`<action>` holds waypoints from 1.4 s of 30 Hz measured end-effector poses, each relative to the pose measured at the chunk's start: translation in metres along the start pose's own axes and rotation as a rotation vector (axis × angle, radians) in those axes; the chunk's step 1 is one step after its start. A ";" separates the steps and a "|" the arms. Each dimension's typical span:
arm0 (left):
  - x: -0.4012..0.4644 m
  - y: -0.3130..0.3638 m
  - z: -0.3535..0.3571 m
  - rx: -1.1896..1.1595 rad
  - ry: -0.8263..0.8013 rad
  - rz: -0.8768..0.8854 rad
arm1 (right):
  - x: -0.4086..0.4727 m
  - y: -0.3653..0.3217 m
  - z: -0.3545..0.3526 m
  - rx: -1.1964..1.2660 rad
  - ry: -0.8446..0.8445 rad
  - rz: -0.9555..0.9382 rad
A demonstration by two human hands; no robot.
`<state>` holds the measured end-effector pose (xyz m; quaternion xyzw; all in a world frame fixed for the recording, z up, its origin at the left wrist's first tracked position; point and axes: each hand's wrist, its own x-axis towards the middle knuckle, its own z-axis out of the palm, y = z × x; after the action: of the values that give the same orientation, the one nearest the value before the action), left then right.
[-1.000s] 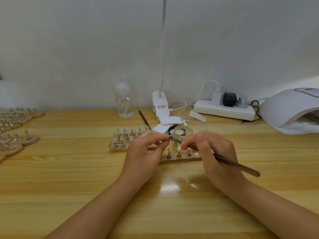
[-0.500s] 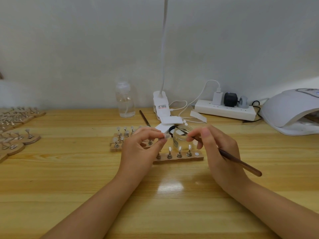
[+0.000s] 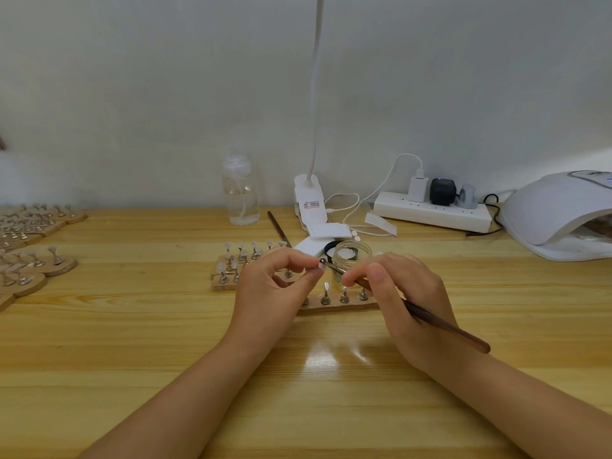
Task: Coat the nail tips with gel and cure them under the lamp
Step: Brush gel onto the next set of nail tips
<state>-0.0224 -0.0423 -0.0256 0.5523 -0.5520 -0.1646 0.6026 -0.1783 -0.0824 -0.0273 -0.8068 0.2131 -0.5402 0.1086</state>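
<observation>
Head view: two hands work close together above a wooden counter (image 3: 132, 342).
Left hand (image 3: 268, 293): thumb and forefinger pinch a small nail tip (image 3: 316, 267) on its stand, lifted off the strip.
Right hand (image 3: 400, 293): fingers grip a brush (image 3: 440, 326); its end meets the pinched tip.
Gel jar (image 3: 351, 260): open, just behind the hands.
Holder strip (image 3: 341, 301): just beyond the hands, more tips standing on it.
Curing lamp (image 3: 559, 213): well off to the right hand's side.
Risk: too loaded a brush could flood the tip's edges or smear gel onto the pinching fingers.
Risk: a loose pinch could drop the wet tip onto the counter.
</observation>
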 end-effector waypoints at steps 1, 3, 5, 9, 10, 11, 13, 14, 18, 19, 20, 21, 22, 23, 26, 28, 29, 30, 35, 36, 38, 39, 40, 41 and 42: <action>0.000 0.000 0.000 0.001 0.000 0.001 | 0.000 0.000 0.000 0.009 0.003 -0.012; 0.000 -0.001 0.000 0.004 -0.006 0.003 | -0.001 0.000 -0.001 0.047 0.016 -0.021; 0.000 -0.001 0.000 0.003 -0.008 0.007 | -0.001 0.000 -0.002 0.082 0.036 0.003; 0.000 0.000 0.000 -0.003 -0.011 0.006 | 0.000 0.001 -0.001 0.079 0.037 0.094; 0.000 0.000 0.000 -0.002 -0.013 0.009 | 0.000 0.000 0.000 0.074 0.019 0.103; 0.000 0.000 0.000 0.000 -0.013 0.014 | 0.000 0.000 0.000 0.068 0.003 0.099; 0.000 0.000 0.000 0.004 -0.010 0.023 | 0.000 -0.001 -0.001 0.065 -0.004 0.061; 0.001 0.000 0.000 0.004 -0.009 0.025 | 0.000 -0.002 -0.001 0.070 0.003 0.035; 0.001 0.000 -0.001 0.009 -0.010 0.038 | 0.001 -0.002 -0.003 0.118 0.061 0.027; 0.001 -0.001 0.000 0.014 -0.011 0.041 | 0.001 -0.002 -0.003 0.100 0.062 0.039; 0.001 -0.001 0.000 0.019 -0.009 0.045 | 0.002 -0.001 -0.003 0.075 0.053 0.057; 0.001 -0.001 0.000 0.021 -0.006 0.047 | 0.002 0.000 -0.002 0.052 0.038 0.073; 0.001 -0.001 0.000 0.022 -0.002 0.048 | 0.001 0.000 -0.001 0.035 0.020 0.083; 0.002 -0.002 0.000 0.023 -0.002 0.047 | 0.001 0.000 0.000 0.025 0.005 0.084; 0.002 -0.002 0.000 0.027 -0.008 0.041 | 0.001 -0.002 -0.001 0.039 0.007 0.036; 0.001 -0.002 0.000 0.014 -0.011 0.041 | 0.000 -0.003 -0.002 0.074 0.030 0.003; 0.001 -0.001 0.000 0.007 -0.013 0.038 | 0.000 -0.003 -0.003 0.092 0.039 0.002; 0.001 -0.001 0.000 0.003 -0.015 0.033 | 0.000 -0.003 -0.003 0.104 0.045 0.013; 0.001 0.001 0.000 0.008 -0.006 0.014 | 0.001 -0.002 -0.001 0.079 0.010 0.152; 0.001 0.001 0.000 0.008 -0.006 0.012 | 0.001 -0.002 0.000 0.076 -0.003 0.152; 0.001 0.001 0.000 0.008 -0.004 0.012 | 0.000 -0.003 0.000 0.079 -0.021 0.120; 0.001 0.001 0.000 0.009 -0.004 0.014 | 0.000 -0.003 0.000 0.085 -0.022 0.095; 0.001 0.000 0.000 0.008 -0.006 0.014 | 0.000 -0.003 -0.001 0.096 -0.018 0.072; 0.001 0.000 0.001 0.006 -0.007 0.012 | 0.000 -0.004 -0.001 0.108 -0.007 0.055; 0.001 0.000 0.001 0.003 -0.008 0.008 | 0.000 -0.004 -0.002 0.121 0.008 0.046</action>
<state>-0.0229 -0.0434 -0.0252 0.5502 -0.5570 -0.1635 0.6002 -0.1790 -0.0786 -0.0252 -0.7916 0.1992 -0.5525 0.1687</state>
